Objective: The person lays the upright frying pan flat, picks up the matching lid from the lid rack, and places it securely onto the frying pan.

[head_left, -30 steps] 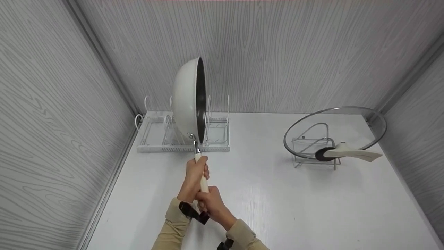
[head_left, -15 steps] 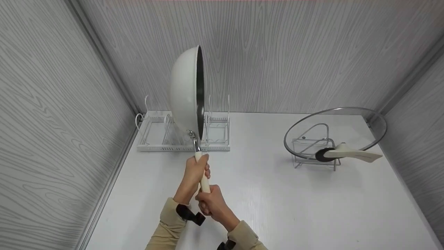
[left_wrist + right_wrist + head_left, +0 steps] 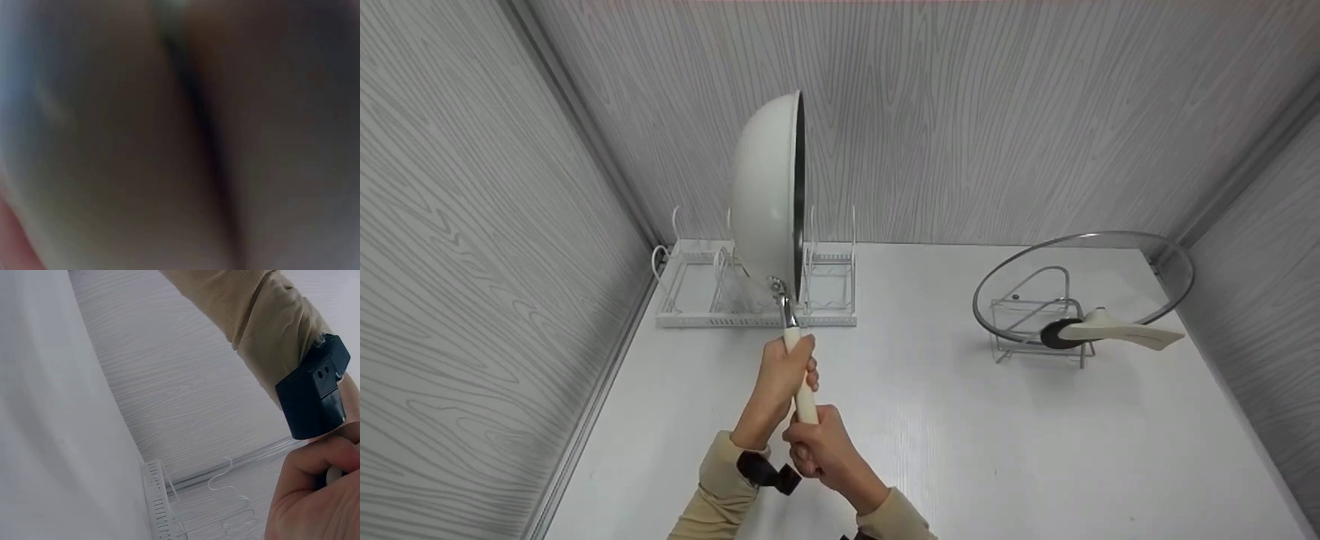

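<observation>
A deep white frying pan [image 3: 763, 195] with a dark inside is held on its side, its bowl overlapping the white wire dish rack [image 3: 697, 321] in the head view. My left hand [image 3: 781, 371] grips the cream handle [image 3: 805, 401] just below its metal neck. Lower down, my right hand [image 3: 826, 450] is curled round the handle's end. In the right wrist view, the right hand [image 3: 320, 495] shows a bit of the handle end [image 3: 334, 475] inside its curled fingers. The left wrist view is dark and blurred.
At right a large glass lid [image 3: 990, 277] with a cream handle [image 3: 1125, 331] leans on a small wire stand [image 3: 1039, 352]. Grained panels form the left wall [image 3: 472, 262], back wall [image 3: 960, 135] and right wall. Everything stands on a white tabletop [image 3: 930, 420].
The pan has moved upward in the head view and turned, so less of its dark inside shows. Both hands keep their grip on the handle. The lid and rack stay put.
</observation>
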`<state>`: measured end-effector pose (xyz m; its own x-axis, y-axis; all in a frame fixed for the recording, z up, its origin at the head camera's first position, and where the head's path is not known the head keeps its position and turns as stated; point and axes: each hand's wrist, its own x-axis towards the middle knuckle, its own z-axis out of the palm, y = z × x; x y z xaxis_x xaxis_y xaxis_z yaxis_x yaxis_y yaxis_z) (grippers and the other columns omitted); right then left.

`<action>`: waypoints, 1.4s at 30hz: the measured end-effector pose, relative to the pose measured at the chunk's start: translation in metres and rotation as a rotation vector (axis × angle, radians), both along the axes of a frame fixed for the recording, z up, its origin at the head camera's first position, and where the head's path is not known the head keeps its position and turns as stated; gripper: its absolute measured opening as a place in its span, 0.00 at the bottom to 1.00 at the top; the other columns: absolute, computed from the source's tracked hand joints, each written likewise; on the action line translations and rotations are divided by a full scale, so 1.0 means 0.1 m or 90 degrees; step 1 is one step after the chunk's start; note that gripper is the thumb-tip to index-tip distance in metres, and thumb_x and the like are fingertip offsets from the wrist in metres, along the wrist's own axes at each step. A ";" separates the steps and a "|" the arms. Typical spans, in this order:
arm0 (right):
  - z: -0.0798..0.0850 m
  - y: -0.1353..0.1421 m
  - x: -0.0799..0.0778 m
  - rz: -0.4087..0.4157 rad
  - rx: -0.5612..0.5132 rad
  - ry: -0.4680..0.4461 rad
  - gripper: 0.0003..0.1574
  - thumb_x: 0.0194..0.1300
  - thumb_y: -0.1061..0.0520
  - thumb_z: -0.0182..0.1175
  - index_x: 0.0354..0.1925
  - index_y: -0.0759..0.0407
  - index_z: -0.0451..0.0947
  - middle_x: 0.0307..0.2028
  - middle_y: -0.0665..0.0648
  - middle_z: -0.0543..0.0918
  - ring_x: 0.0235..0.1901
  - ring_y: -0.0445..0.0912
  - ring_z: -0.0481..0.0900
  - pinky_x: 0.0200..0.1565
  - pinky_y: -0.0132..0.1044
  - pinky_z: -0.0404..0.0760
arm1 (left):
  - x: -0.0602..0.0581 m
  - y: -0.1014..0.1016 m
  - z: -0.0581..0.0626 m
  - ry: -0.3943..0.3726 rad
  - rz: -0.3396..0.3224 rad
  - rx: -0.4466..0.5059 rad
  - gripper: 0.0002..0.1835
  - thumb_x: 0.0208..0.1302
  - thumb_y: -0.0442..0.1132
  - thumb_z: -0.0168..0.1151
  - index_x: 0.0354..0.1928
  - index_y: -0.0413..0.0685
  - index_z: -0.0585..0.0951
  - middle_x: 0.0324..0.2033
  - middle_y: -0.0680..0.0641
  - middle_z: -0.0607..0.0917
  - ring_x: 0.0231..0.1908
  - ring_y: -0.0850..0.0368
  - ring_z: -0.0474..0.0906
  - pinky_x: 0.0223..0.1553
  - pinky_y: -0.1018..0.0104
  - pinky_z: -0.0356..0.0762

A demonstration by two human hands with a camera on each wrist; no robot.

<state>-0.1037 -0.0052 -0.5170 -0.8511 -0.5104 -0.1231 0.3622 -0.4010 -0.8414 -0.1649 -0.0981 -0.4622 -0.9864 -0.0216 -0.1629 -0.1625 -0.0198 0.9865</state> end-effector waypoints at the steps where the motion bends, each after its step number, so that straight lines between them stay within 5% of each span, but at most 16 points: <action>1: 0.03 0.01 0.02 0.002 -0.004 -0.004 0.11 0.51 0.70 0.52 0.20 0.59 0.63 0.05 0.45 0.62 0.04 0.36 0.59 0.06 0.28 0.55 | 0.01 0.01 0.02 0.000 -0.001 0.006 0.09 0.66 0.37 0.48 0.30 0.39 0.68 0.15 0.51 0.70 0.12 0.61 0.68 0.13 0.71 0.69; 11: 0.22 0.07 0.14 0.029 -0.006 -0.023 0.08 0.51 0.67 0.54 0.25 0.63 0.63 0.07 0.45 0.63 0.05 0.35 0.59 0.07 0.27 0.56 | 0.11 0.01 0.11 -0.035 -0.017 0.055 0.08 0.67 0.37 0.48 0.34 0.39 0.67 0.17 0.51 0.70 0.13 0.62 0.68 0.14 0.71 0.70; 21: 0.40 0.10 0.23 0.055 -0.025 -0.007 0.16 0.55 0.65 0.54 0.14 0.61 0.63 0.07 0.46 0.63 0.05 0.36 0.60 0.08 0.27 0.56 | 0.19 0.01 0.19 -0.015 -0.008 0.070 0.06 0.64 0.35 0.48 0.31 0.39 0.67 0.16 0.51 0.70 0.13 0.61 0.69 0.15 0.71 0.71; 29: 0.50 0.11 0.31 0.068 -0.028 0.009 0.10 0.53 0.66 0.51 0.18 0.60 0.65 0.08 0.45 0.65 0.06 0.34 0.63 0.07 0.26 0.56 | 0.30 0.01 0.32 -0.016 -0.007 0.103 0.07 0.65 0.36 0.48 0.33 0.39 0.66 0.16 0.51 0.70 0.13 0.61 0.68 0.15 0.70 0.71; 42: 0.60 0.12 0.44 0.063 -0.047 0.040 0.13 0.55 0.68 0.50 0.16 0.60 0.64 0.06 0.46 0.65 0.04 0.36 0.61 0.05 0.29 0.53 | 0.43 0.04 0.50 0.011 -0.024 0.119 0.07 0.65 0.34 0.48 0.31 0.38 0.65 0.13 0.52 0.69 0.11 0.61 0.66 0.13 0.72 0.70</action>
<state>-0.0595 0.0066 -0.4569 -0.8012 -0.5977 -0.0300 0.3499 -0.4272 -0.8337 -0.1215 -0.0944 -0.4125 -0.9885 0.0447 -0.1441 -0.1502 -0.1964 0.9690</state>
